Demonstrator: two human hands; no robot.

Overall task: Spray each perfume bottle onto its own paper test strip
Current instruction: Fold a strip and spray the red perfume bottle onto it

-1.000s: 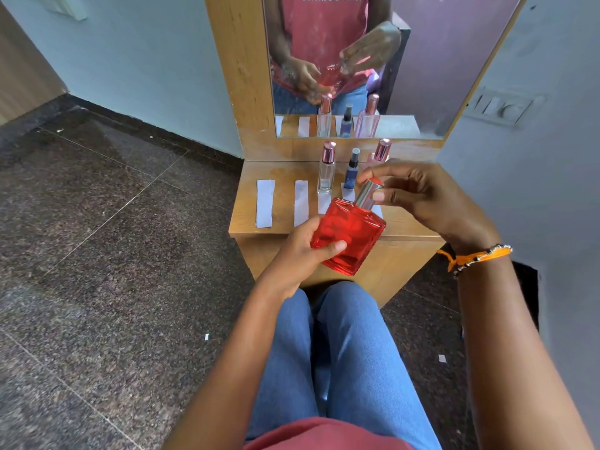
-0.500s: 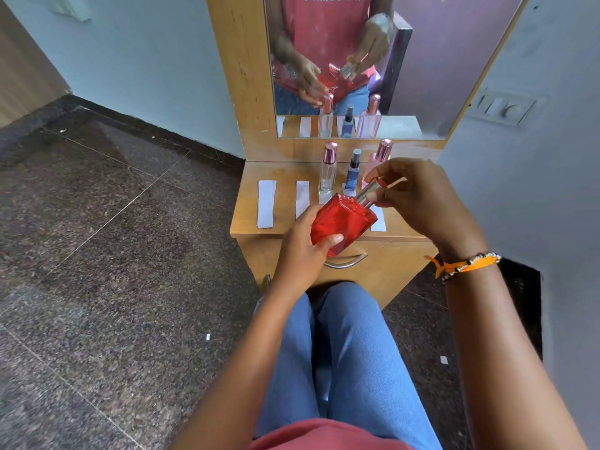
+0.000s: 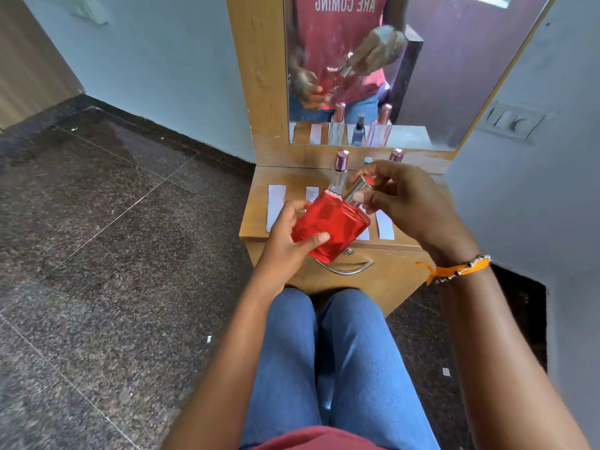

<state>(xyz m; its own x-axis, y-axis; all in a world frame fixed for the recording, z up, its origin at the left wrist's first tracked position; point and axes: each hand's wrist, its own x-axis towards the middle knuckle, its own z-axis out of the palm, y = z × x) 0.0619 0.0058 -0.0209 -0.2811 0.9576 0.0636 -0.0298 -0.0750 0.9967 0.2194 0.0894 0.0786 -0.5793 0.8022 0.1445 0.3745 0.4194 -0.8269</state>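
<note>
While seated before the mirror, the person holds one bottle over the near edge of the bench; findings follow.

Item in hand: red perfume bottle, tilted, its neck pointing far and right, held above the drawer front.
Left grip: left hand is wrapped around the lower body of the red bottle, thumb across its near face.
Right grip: right hand pinches the silver cap between thumb and fingers; whether the cap is fully free of the neck cannot be confirmed, as the fingers cover the joint.
Bench: wooden bench carries white paper test strips in a row along its near half.
Other bottles: clear bottle with pink cap stands at the far side; a pink cap and a teal top show behind the right hand.
Handling: the bottle looks to be thick glass, so likely heavy for its size, rigid, smooth and breakable if dropped on the stone floor.
Recommended hold: flat faces of the body, as now, leaving the neck free for a finger on the sprayer.
Stage: judged as uncapping; no spraying of this bottle yet evident.
</note>
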